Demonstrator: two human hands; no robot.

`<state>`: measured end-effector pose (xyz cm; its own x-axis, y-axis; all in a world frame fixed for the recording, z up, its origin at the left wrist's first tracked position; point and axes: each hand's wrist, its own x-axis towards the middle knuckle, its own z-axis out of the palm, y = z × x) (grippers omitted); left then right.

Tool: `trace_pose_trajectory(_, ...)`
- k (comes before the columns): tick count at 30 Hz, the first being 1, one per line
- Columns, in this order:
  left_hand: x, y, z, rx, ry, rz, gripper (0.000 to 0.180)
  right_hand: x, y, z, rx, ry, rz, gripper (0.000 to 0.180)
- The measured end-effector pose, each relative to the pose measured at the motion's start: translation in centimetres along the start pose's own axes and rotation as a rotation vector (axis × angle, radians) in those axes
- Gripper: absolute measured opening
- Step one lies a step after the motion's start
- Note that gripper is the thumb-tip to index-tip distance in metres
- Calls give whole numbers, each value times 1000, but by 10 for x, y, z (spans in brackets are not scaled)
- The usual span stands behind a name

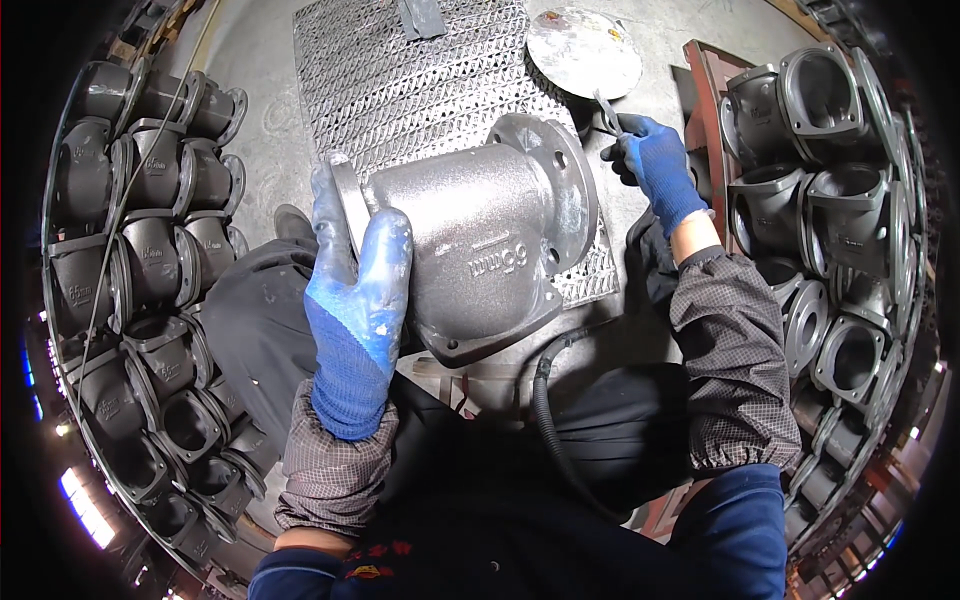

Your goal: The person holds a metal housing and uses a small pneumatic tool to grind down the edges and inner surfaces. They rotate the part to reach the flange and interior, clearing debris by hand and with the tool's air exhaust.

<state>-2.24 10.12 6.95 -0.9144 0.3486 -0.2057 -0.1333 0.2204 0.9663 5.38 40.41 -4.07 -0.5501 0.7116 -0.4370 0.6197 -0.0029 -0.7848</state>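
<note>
Your left hand (358,300) grips the grey flanged casting (465,235) by its left flange | your right hand (655,165) clasps a thin tool (606,110), tip near the round plate (580,50)

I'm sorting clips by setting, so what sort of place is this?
Probably a metalworking shop or foundry: stacks of similar flanged castings line both sides, and the gloved left hand grips another large grey casting.

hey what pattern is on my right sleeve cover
Right sleeve cover: a fine, light grid on dark grey-brown, clearest in the head view.
</note>
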Motion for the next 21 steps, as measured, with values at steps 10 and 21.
trace_pose_trajectory(10,5,-20,-4,137,65,98,48,8,9,-1,17,32,-42,34)
trace_pose_trajectory(21,19,-34,-20,251,-74,399,41,-118,-37,-54,647,-385,-276,57)
